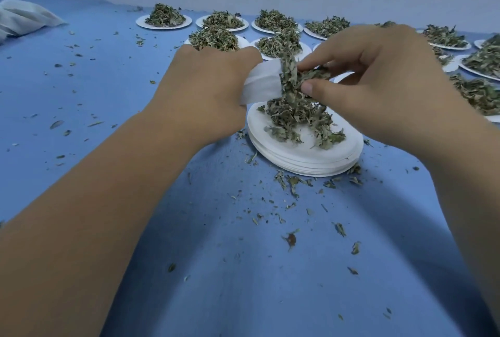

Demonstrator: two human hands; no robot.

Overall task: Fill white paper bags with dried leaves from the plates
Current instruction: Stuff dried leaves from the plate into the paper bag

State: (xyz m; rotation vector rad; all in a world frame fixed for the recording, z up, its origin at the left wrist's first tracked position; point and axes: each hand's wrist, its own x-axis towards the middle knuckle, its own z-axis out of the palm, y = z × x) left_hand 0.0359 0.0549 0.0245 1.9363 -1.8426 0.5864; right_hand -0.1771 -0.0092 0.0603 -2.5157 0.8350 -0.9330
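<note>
Many heaped plates [139, 22] crowd behind; left hand [205, 87] grips the white bag [261, 83], right hand [378, 79] pinches leaves [295, 76].

left hand [205, 90]: frame centre, fingers curled on paper bag [261, 84]
right hand [378, 79]: centre right, pinching dried leaves [292, 78]

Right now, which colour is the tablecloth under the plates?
Blue; the tablecloth shows best in the head view.
</note>
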